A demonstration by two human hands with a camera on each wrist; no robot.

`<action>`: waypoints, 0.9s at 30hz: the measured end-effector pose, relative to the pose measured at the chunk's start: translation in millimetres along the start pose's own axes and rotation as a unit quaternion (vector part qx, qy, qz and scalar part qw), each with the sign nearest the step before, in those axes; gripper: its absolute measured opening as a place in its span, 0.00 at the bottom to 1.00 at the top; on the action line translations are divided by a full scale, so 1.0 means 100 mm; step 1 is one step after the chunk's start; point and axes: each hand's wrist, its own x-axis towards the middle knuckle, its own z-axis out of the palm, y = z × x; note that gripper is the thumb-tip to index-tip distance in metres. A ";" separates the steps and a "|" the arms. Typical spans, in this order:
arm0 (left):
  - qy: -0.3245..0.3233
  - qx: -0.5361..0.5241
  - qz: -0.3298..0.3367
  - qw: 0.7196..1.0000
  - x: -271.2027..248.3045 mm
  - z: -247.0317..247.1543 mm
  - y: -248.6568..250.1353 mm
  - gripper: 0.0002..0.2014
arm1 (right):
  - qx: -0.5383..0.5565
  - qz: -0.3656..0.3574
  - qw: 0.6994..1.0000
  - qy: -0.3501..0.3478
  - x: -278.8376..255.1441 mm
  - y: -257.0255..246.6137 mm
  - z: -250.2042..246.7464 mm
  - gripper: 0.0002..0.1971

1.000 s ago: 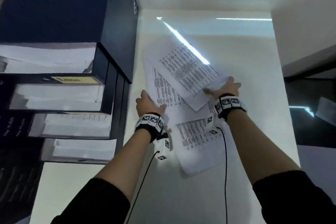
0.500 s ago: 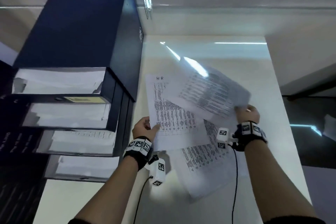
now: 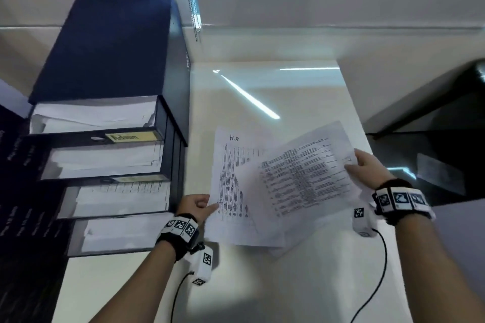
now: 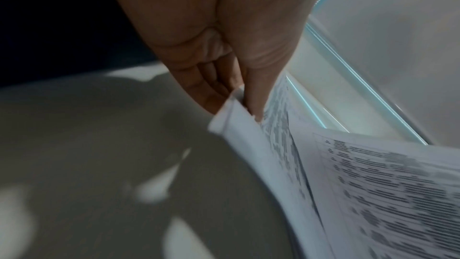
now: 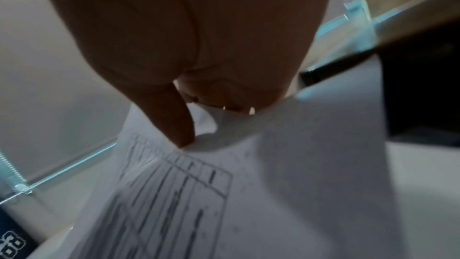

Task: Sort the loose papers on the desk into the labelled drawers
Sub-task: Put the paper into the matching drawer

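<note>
My left hand (image 3: 199, 207) pinches the lower left edge of a printed sheet headed "H.R" (image 3: 231, 165), lifted off the white desk (image 3: 262, 283); the left wrist view shows thumb and fingers (image 4: 251, 94) clamped on that paper edge (image 4: 239, 125). My right hand (image 3: 367, 168) pinches the right edge of a second printed sheet (image 3: 304, 178), held tilted and overlapping the first; thumb (image 5: 174, 125) on top of the sheet (image 5: 186, 194). A dark blue drawer unit (image 3: 105, 60) stands at the left with several open drawers holding papers; the upper one carries a yellow label (image 3: 131, 137).
Another sheet's corner (image 3: 278, 250) peeks from under the held papers on the desk. A wall (image 3: 315, 8) closes the back, with a bead chain (image 3: 193, 8) hanging. The desk's right edge drops to a dark area (image 3: 433, 152). Cables trail from both wrist cameras.
Both hands have lifted their sheets off the desk and drawn them toward me; the right sheet has swung to the right and tilted. The head view has risen to show the wall.
</note>
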 end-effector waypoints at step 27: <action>0.002 -0.097 0.263 0.960 -1.44 -1.13 0.46 0.11 | -0.057 -0.387 0.920 -0.014 -0.73 -2.69 0.65 0.15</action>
